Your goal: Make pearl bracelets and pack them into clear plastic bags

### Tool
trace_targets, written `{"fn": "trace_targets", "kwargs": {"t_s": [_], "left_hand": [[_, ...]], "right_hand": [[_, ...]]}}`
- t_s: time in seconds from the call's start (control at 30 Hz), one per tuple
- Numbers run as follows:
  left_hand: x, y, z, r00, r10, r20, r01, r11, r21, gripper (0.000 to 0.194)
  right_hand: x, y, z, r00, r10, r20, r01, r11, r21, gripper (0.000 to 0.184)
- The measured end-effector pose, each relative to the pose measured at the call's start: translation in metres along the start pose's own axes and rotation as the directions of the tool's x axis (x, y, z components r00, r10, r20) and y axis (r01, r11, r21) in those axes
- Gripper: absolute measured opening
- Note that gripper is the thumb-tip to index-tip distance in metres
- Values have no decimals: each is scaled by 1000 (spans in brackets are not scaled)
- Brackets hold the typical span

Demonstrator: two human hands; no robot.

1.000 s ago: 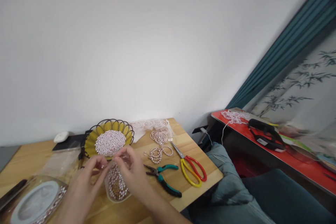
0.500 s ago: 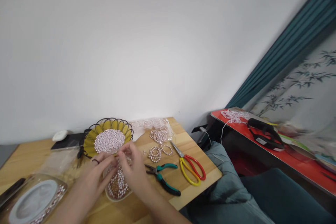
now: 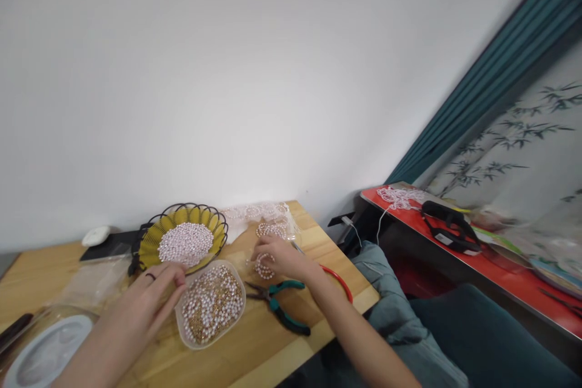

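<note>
My right hand (image 3: 280, 256) reaches over the wood table, its fingers closed at a coiled pink pearl bead strand (image 3: 264, 267) and partly covering it. My left hand (image 3: 157, 291), with a dark ring, hovers at the left edge of a clear plastic tub (image 3: 211, 303) of mixed white and gold beads. Its fingers are curled and thumb and forefinger come close together; anything between them is too small to see. Behind it stands a black wire-rimmed yellow basket (image 3: 148, 248) holding pale pink beads (image 3: 186, 244). Another pearl strand (image 3: 271, 230) lies beyond my right hand.
Green-handled pliers (image 3: 284, 309) and scissors with a red handle (image 3: 339, 279) lie at the right, the scissors half hidden by my forearm. At the left are a white lidded container (image 3: 50, 351) and plastic bags (image 3: 93, 282). A red table (image 3: 504, 279) stands farther right.
My hands have parted from above the tub, uncovering its beads. The right hand moved right to the coiled strand; the left shifted slightly left. The view has shifted slightly too.
</note>
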State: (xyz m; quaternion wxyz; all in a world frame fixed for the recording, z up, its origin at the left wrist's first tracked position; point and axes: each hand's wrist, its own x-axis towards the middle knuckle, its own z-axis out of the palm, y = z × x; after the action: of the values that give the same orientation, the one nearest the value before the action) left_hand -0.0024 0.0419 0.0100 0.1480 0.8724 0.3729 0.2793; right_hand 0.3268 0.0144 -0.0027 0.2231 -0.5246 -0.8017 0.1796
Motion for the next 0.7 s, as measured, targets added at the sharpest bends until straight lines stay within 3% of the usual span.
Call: {"fn": "trace_targets", "kwargs": {"t_s": [0.13,0.27,0.5,0.7], "left_hand": [[4,1,1,999,-19,29,18,1000,26,28],[8,10,1,992,-30,122,25,999,41,30],[12,16,1,978,-92,188,73,992,106,33],[24,26,5,963,-78,258,43,989,140,30]], "right_hand": [[3,16,9,988,-17,151,37,991,-130,17],[9,17,10,985,-4,173,28,990,-136,11],[1,14,-47,996,37,81,-49,988,146,8],[-5,-14,-76,997,66,-27,-51,929,367,20]]}}
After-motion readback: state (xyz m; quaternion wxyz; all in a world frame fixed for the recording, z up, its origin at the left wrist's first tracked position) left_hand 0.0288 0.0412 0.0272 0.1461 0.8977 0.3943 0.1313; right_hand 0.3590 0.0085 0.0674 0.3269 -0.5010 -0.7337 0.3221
